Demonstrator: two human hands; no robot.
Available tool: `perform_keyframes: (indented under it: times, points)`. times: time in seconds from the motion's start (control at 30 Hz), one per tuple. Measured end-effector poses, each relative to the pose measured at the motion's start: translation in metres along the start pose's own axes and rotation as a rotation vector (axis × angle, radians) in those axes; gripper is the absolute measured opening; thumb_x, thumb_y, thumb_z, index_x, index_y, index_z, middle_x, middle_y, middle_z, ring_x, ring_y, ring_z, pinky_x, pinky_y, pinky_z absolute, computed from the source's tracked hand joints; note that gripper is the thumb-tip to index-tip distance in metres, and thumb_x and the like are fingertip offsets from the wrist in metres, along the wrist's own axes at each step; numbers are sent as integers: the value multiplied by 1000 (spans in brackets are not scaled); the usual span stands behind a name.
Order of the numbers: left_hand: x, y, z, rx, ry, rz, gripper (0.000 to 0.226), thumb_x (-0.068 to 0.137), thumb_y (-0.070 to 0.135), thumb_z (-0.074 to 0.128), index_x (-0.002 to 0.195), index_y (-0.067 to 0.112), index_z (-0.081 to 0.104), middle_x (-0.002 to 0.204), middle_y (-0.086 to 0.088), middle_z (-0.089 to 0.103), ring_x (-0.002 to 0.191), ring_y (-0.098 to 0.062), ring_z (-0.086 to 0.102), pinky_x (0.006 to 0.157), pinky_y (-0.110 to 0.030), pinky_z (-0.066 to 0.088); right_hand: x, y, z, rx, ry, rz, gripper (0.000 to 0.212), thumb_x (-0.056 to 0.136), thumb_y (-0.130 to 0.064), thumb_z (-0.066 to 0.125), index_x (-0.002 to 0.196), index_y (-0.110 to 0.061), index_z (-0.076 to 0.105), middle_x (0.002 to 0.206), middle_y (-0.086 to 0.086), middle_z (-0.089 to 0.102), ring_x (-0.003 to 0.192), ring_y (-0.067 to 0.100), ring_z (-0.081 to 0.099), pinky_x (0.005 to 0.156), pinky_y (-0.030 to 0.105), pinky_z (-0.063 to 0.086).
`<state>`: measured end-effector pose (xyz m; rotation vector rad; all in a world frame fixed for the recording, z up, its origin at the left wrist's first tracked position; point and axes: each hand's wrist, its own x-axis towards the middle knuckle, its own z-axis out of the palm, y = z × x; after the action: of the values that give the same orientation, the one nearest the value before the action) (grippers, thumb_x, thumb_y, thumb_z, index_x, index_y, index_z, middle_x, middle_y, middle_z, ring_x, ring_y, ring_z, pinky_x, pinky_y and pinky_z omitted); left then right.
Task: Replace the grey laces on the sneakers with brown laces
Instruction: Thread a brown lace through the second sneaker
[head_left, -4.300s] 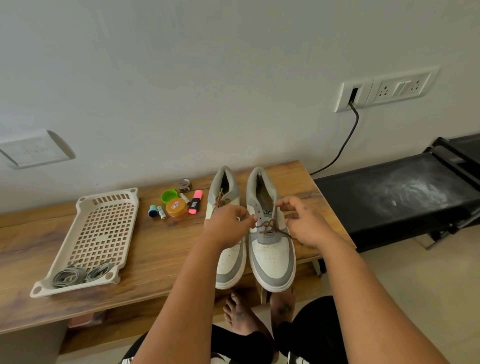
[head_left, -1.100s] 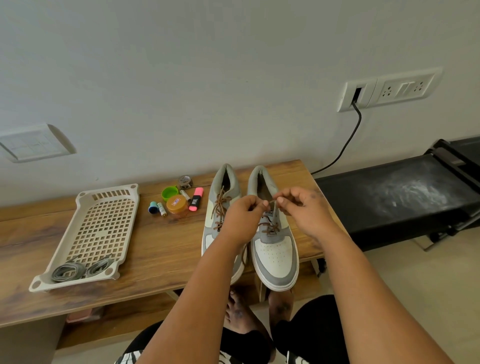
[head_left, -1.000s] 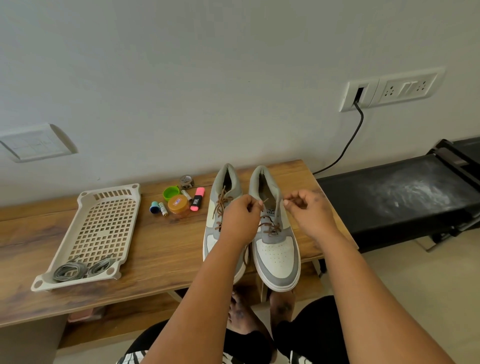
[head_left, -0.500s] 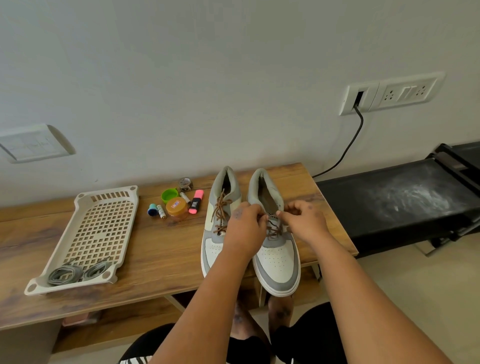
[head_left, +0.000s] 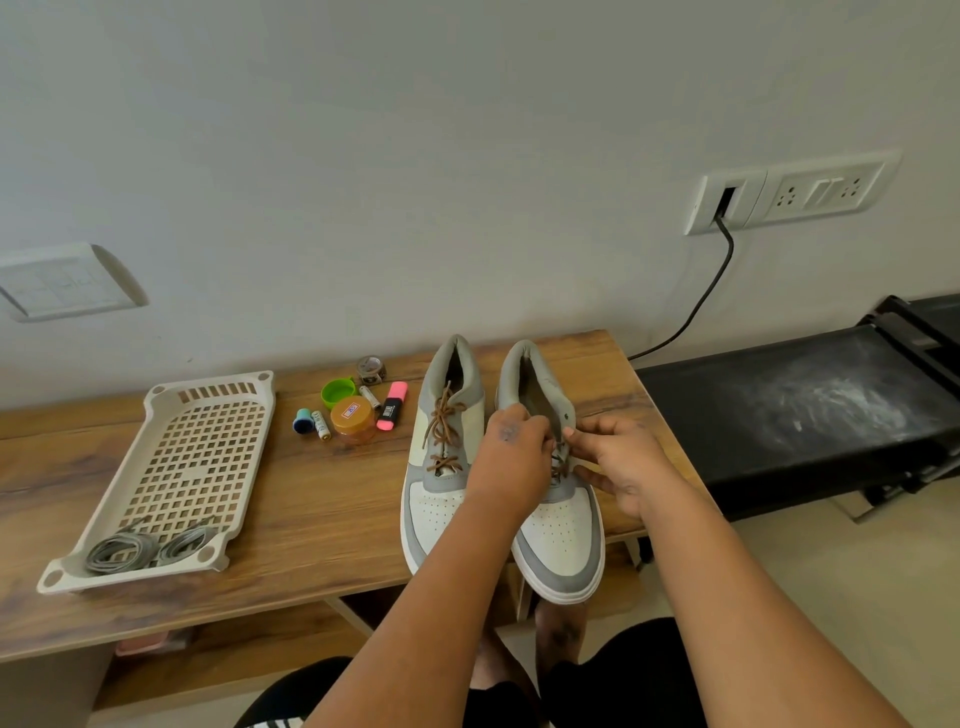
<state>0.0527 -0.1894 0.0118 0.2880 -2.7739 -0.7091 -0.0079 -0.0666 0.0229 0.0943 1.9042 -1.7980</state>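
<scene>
Both hands over right sneaker (head_left: 558, 525) on desk (head_left: 322, 519): left hand (head_left: 511, 457) and right hand (head_left: 618, 462) pinching brown lace (head_left: 560, 457) at eyelets. Left sneaker (head_left: 441, 467) beside, laced brown. Grey laces (head_left: 140, 545) in tray (head_left: 202, 431), well left.

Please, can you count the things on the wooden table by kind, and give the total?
Sneakers: 2
Tray: 1
Bundles of grey laces: 2
Batteries: 2
Jar: 1
Green cap: 1
Pink highlighter: 1
Tape roll: 1
Small blue item: 1
Total: 12
</scene>
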Motion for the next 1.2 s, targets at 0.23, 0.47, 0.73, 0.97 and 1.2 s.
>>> perform_keyframes:
  times: [0.23, 0.47, 0.73, 0.97, 1.2]
  points:
    - [0, 3, -3, 78, -29, 96, 16, 102, 17, 48, 108, 10, 61, 107, -5, 46, 102, -18, 43, 82, -33, 49, 0, 0, 0, 2, 3, 8, 12, 88, -11, 70, 100, -12, 70, 97, 6, 74, 90, 19, 70, 67, 29, 55]
    - [-1, 2, -1, 59, 23, 95, 19, 101, 21, 50, 106, 11, 65, 103, -5, 51, 101, -19, 44, 82, -35, 48, -2, -2, -3, -61, -4, -7, 10, 92, -15, 66, 101, -14, 70, 99, 5, 72, 93, 17, 67, 69, 30, 57]
    - [-3, 0, 2, 43, -6, 53, 22, 101, 25, 47, 105, 13, 64, 104, -3, 52, 96, -19, 43, 83, -36, 46, -3, 4, -12, -198, -39, -6, 5, 87, -11, 71, 91, -13, 71, 97, 6, 73, 96, 22, 68, 75, 33, 57]
    - [-6, -3, 1, 62, -82, 23, 26, 102, 35, 42, 109, 19, 61, 108, 2, 49, 99, -19, 42, 87, -37, 41, 4, 1, -13, -53, 85, 85, 7, 97, -18, 58, 100, -17, 65, 99, 6, 68, 93, 22, 64, 82, 41, 54]
    - [-7, -8, -5, -36, -106, -51, 28, 102, 36, 42, 113, 23, 63, 109, 4, 51, 105, -18, 42, 91, -40, 38, 1, -7, -22, -484, 480, -212, 21, 96, -30, 59, 116, -26, 53, 125, -1, 45, 122, 26, 45, 94, 41, 47]
